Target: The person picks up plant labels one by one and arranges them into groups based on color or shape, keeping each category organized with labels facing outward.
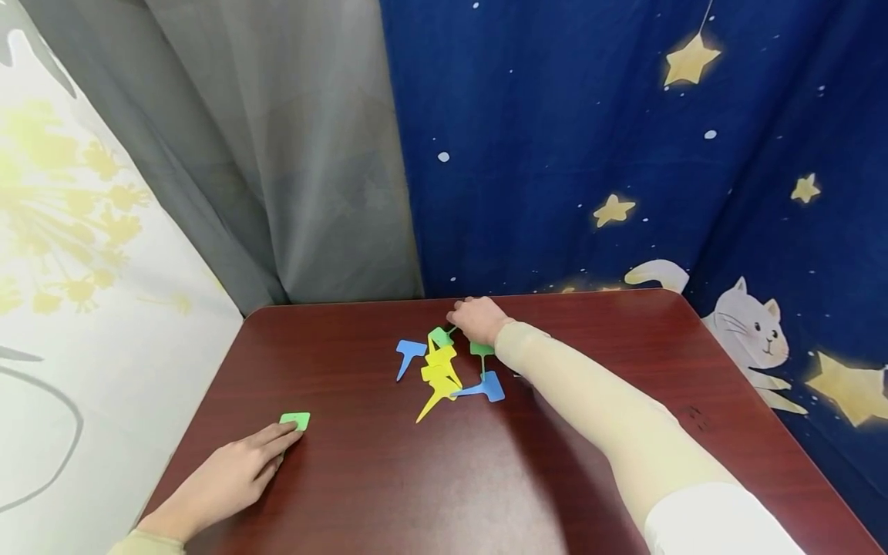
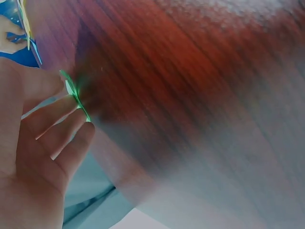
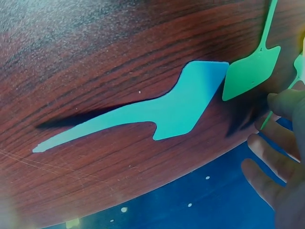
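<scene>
Flat T-shaped plastic plant labels lie on the dark red table [image 1: 347,478]. My left hand [image 1: 232,470] rests near the left edge, fingers extended, fingertips on a green plant label [image 1: 297,417]. In the left wrist view that label [image 2: 76,93] shows edge-on at the fingertips. At the far edge my right hand [image 1: 479,318] pinches the thin stem of another green label [image 1: 442,337] between thumb and finger. Below its wrist lies a second green label [image 3: 251,74], next to a large-looking blue label [image 3: 181,102], which the forearm hides in the head view.
Yellow labels [image 1: 439,376] overlap in the middle of the table. One blue label [image 1: 411,353] lies left of them, another [image 1: 491,386] to their right. A grey curtain [image 1: 326,154] and a blue starry curtain [image 1: 527,154] hang behind the table's far edge.
</scene>
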The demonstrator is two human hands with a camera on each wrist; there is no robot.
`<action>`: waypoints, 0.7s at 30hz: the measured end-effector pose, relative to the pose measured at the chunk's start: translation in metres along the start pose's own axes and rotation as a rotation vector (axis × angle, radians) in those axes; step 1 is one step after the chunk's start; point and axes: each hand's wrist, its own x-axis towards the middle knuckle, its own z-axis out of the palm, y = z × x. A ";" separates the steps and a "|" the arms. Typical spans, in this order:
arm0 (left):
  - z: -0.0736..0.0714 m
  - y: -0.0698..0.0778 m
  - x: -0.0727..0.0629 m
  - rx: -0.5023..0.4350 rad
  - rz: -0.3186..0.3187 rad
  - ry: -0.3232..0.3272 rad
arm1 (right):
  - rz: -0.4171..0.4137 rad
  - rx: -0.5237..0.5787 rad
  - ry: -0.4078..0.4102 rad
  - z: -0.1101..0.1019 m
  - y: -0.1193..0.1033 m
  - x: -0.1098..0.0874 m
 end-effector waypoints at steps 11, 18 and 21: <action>0.002 -0.003 -0.003 -0.004 0.010 0.051 | -0.065 -0.005 0.010 0.001 -0.008 0.004; 0.005 -0.004 0.003 -0.074 -0.055 0.013 | -0.076 -0.022 0.014 0.006 0.002 -0.001; 0.006 -0.004 0.006 -0.101 -0.090 0.011 | -0.084 -0.035 0.014 0.004 0.006 -0.005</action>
